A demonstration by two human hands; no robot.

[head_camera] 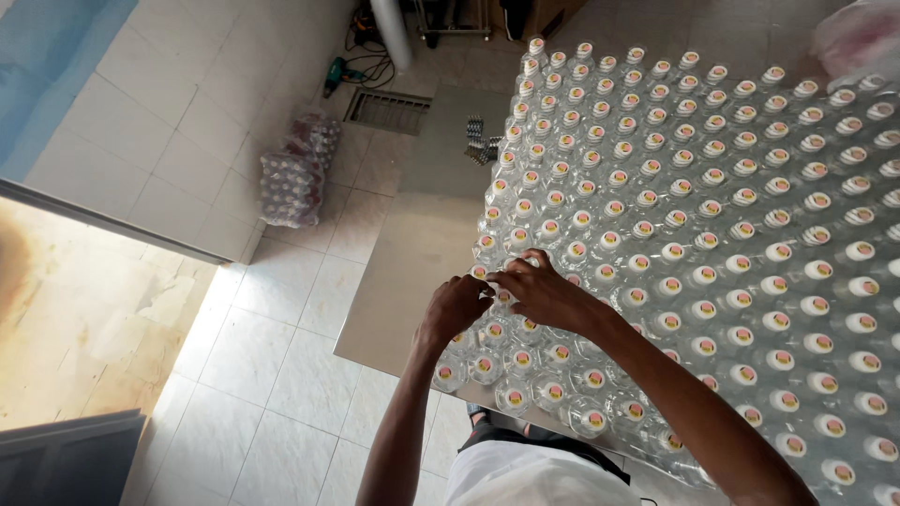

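A metal table (412,262) carries a dense field of several clear plastic bottles (712,215) with white caps, standing upright in rows. My left hand (454,307) rests on bottle caps at the near left edge of the field, fingers curled over one. My right hand (538,290) lies just beside it, fingers bent down onto the caps of neighbouring bottles. Both hands touch at the fingertips around one bottle cap (480,272). Whether either hand actually grips a bottle is hidden by the fingers.
The left part of the tabletop is bare metal. On the tiled floor stand shrink-wrapped bottle packs (298,169), a floor grate (388,111) and a green power tool (334,75). A pink plastic bag (859,37) sits at the far right.
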